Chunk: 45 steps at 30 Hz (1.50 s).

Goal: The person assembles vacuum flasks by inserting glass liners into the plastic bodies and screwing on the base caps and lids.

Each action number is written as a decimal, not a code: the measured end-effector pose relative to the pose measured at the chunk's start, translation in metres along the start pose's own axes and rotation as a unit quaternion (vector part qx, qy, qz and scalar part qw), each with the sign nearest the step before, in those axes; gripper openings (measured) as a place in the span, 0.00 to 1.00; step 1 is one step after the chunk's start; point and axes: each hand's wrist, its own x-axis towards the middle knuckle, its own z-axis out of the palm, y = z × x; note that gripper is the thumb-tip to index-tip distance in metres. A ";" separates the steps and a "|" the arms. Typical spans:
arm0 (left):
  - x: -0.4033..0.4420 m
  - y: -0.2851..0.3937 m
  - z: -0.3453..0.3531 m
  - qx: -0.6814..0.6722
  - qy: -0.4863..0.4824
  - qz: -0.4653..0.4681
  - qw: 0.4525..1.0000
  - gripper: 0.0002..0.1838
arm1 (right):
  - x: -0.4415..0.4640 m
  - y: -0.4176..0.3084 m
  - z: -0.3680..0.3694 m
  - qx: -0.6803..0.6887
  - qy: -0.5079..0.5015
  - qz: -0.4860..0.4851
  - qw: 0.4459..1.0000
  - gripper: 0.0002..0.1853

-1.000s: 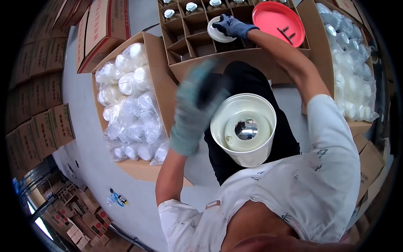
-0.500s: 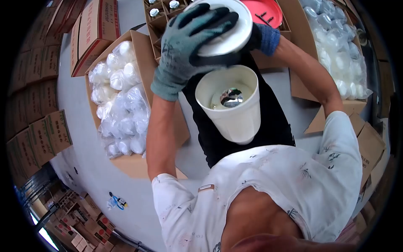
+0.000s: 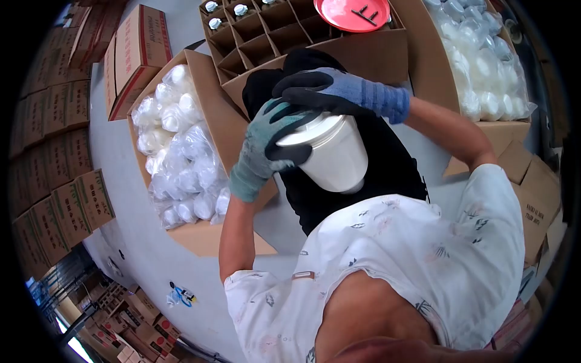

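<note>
A white plastic bucket (image 3: 340, 158) stands slightly tilted between my thighs, with a white lid (image 3: 310, 130) sitting over its mouth. My left hand (image 3: 264, 144), in a green and black glove, is closed round the near-left edge of the lid. From the far right, my right hand (image 3: 339, 91), in a blue and black glove, grips the lid's far side, its fingers reaching over to the left hand. The gloves cover much of the lid, and the inside of the bucket is hidden. Whether the lid is seated all the way round I cannot tell.
An open carton (image 3: 209, 130) of bagged clear plastic pieces stands on the left, another (image 3: 433, 66) on the right. Ahead is a divided carton (image 3: 315, 65) with several white-capped bottles (image 3: 241, 10) and a red dish (image 3: 339, 17) holding small dark pieces. Stacked boxes (image 3: 66, 163) line the left.
The lid has come down from above onto the bucket, covering its mouth and the shiny object inside. Both hands moved down with it, and the right hand now shows over the lid's far side.
</note>
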 end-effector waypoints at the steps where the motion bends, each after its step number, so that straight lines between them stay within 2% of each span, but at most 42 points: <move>1: -0.005 0.006 0.005 0.028 0.014 -0.004 0.999 0.34 | 0.006 -0.001 -0.004 0.067 -0.063 0.011 0.996 0.20; 3: -0.013 0.021 0.015 0.086 0.042 -0.012 0.995 0.36 | 0.020 0.006 -0.020 0.200 -0.183 0.029 0.962 0.24; 4: -0.012 0.028 0.021 0.105 0.060 -0.023 0.992 0.37 | 0.024 0.010 -0.016 0.348 -0.249 0.164 0.889 0.25; 7: -0.010 0.019 0.020 0.092 0.064 -0.015 0.994 0.36 | 0.016 0.014 -0.018 0.203 -0.198 0.074 0.956 0.26; 8: -0.014 0.002 0.015 0.058 0.061 -0.027 0.996 0.32 | 0.014 0.015 -0.018 0.042 -0.150 -0.025 0.987 0.28; 9: -0.013 -0.012 0.013 -0.070 0.061 -0.079 0.993 0.28 | 0.012 0.017 -0.015 0.096 -0.136 0.040 0.985 0.25; 11: -0.010 -0.003 0.009 -0.076 0.077 -0.099 0.989 0.25 | 0.021 0.009 -0.013 0.194 -0.097 0.168 0.962 0.24; 13: -0.009 0.002 0.001 0.082 0.058 0.043 0.994 0.25 | 0.032 -0.009 -0.022 0.253 -0.065 0.286 0.922 0.27; 14: -0.005 0.013 0.000 0.132 0.056 0.061 0.988 0.25 | 0.037 -0.018 -0.031 0.245 -0.058 0.269 0.930 0.22; 15: -0.006 0.010 0.000 0.117 0.063 0.059 0.989 0.25 | 0.039 -0.023 -0.035 0.238 -0.051 0.253 0.936 0.18; 17: -0.013 -0.003 0.003 0.087 0.076 0.058 0.992 0.24 | 0.032 -0.019 -0.028 0.174 -0.117 0.276 0.938 0.17; 18: -0.021 -0.014 0.009 0.031 0.089 0.035 0.995 0.25 | 0.030 -0.014 -0.025 0.153 -0.143 0.265 0.941 0.17; 20: -0.021 -0.010 0.008 0.023 0.086 0.042 0.995 0.25 | 0.028 -0.006 -0.018 0.123 -0.186 0.221 0.949 0.19; 23: -0.034 0.003 0.019 0.005 0.126 0.017 0.992 0.26 | 0.022 -0.001 -0.011 0.107 -0.192 0.097 0.971 0.24; 24: -0.036 0.008 0.022 0.003 0.144 0.007 0.990 0.26 | 0.025 0.004 -0.010 0.143 -0.193 0.082 0.967 0.24; 27: -0.031 0.019 0.020 0.046 0.139 -0.026 0.989 0.28 | 0.041 0.004 -0.014 0.209 -0.194 0.176 0.942 0.22; 29: -0.025 0.011 0.008 0.074 0.115 0.006 0.991 0.30 | 0.064 -0.023 -0.039 0.248 -0.188 0.338 0.888 0.21; 30: -0.024 0.006 0.007 0.072 0.112 0.021 0.991 0.30 | 0.061 -0.026 -0.038 0.223 -0.131 0.317 0.913 0.21; 33: -0.031 -0.003 0.016 0.032 0.106 0.019 0.994 0.30 | 0.052 -0.021 -0.028 0.163 -0.200 0.340 0.905 0.21; 34: -0.033 -0.007 0.018 0.019 0.104 0.022 0.994 0.30 | 0.053 -0.025 -0.030 0.173 -0.189 0.355 0.899 0.20; 36: -0.037 -0.009 0.018 0.008 0.079 0.041 0.996 0.33 | 0.039 -0.007 -0.013 0.208 -0.155 0.252 0.933 0.19; 37: -0.037 0.001 0.017 0.034 0.067 0.013 0.997 0.34 | 0.033 -0.003 -0.007 0.225 -0.135 0.200 0.944 0.18; 38: -0.032 0.019 0.017 0.061 0.058 -0.012 0.996 0.35 | 0.047 -0.012 -0.024 0.290 -0.200 0.288 0.891 0.17; 40: -0.028 0.040 0.029 0.168 0.056 -0.046 0.983 0.40 | 0.038 0.010 -0.016 0.361 -0.222 0.281 0.861 0.17; 41: -0.026 0.041 0.030 0.164 0.065 -0.037 0.984 0.39 | 0.039 0.012 -0.020 0.395 -0.232 0.276 0.845 0.17; 42: -0.023 0.040 0.030 0.161 0.074 -0.027 0.984 0.39 | 0.034 0.011 -0.025 0.388 -0.220 0.274 0.852 0.21; 43: -0.022 0.037 0.033 0.155 0.082 -0.019 0.984 0.38 | 0.029 0.012 -0.026 0.336 -0.190 0.198 0.901 0.22; 44: -0.028 0.011 0.035 0.090 0.121 0.031 0.988 0.33 | 0.021 0.015 -0.021 0.284 -0.160 0.122 0.937 0.23; 45: -0.036 -0.010 0.044 -0.165 0.184 0.042 0.968 0.24 | 0.013 0.016 -0.020 0.227 -0.131 0.044 0.964 0.24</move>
